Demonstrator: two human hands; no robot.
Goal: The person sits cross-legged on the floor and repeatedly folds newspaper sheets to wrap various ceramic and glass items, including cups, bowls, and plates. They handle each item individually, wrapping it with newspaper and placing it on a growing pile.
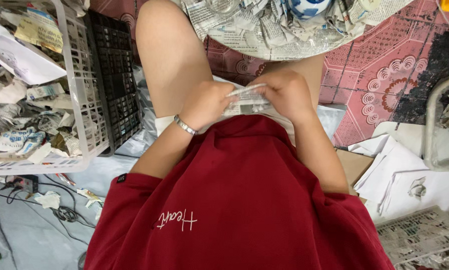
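Where both hands grip it, crumpled printed newspaper piece [247, 100].

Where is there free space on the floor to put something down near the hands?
Bare patches: the red patterned floor tiles right of the right hand, and the grey sheet below the white basket. It is crowded ahead, where crumpled newspaper is piled. Both hands, left hand included, hold a newspaper piece.

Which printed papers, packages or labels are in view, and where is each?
Newsprint piece: held between left hand and right hand, grey-white.
Newspaper pile: top centre, crumpled, grey-white.
Scraps in white basket: left, mixed white, blue, yellow.
Small black tag: on red sleeve.
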